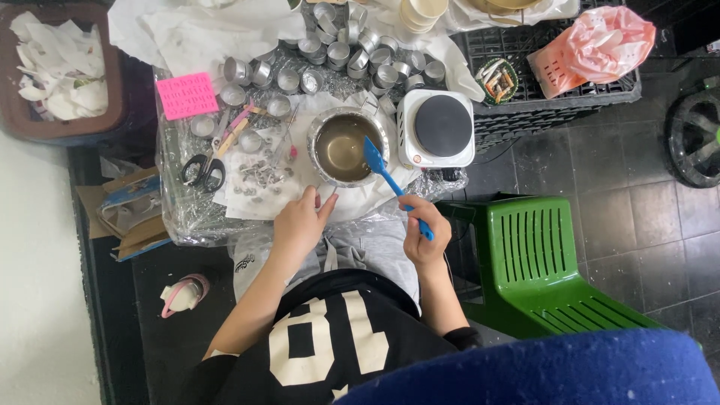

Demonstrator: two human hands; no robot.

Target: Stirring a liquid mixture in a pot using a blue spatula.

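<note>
My right hand [424, 234] grips the handle of a blue spatula [384, 171], whose blade rests on the right rim of a small metal pot [322, 169] holding dark liquid. My left hand [300, 219] lies with fingers together on the white paper just below the pot's front edge, holding nothing. The pot stands on a low foil-covered table [180, 225].
A white single hot plate [436, 127] stands right of the pot. Several small metal cups [352, 52] fill the back. Scissors [204, 171], a pink note [187, 94] and several wick tabs [259, 180] lie left. A green plastic chair [540, 262] stands right, a black crate [540, 105] behind it.
</note>
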